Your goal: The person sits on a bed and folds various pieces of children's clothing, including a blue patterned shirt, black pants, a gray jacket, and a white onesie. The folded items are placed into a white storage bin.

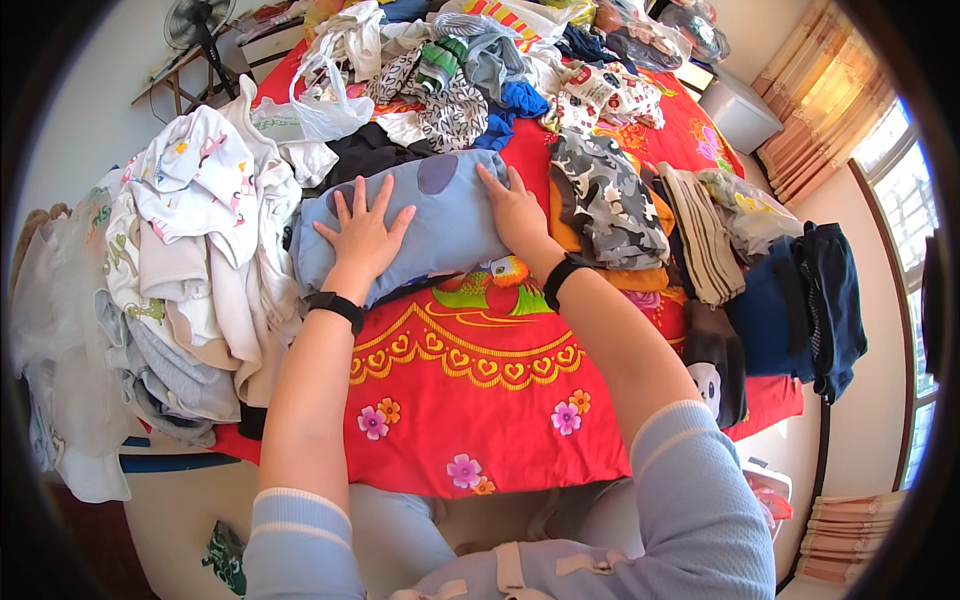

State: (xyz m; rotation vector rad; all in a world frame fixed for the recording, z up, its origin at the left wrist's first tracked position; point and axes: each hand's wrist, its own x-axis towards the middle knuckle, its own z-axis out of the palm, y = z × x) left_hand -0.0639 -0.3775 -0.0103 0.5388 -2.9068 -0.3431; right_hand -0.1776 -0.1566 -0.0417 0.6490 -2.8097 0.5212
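Note:
A folded blue cloth bundle (442,232) with dark oval patches lies in front of me on a red patterned bedspread (480,420). My left hand (366,229) rests flat on its left half, fingers spread. At its right end, my right hand (517,210) presses with fingers apart, the fingertips at the upper right corner. Neither hand grips the cloth. Black bands circle both wrists. Behind the bundle lies a black garment (371,154), partly hidden by it.
Light-coloured clothes (202,247) are heaped on the left. To the right sit folded camouflage-print clothes (611,199), a striped garment (701,236) and dark blue trousers (772,307). Loose clothes (457,90) and plastic bags (330,109) cover the far side. A fan (196,30) stands behind.

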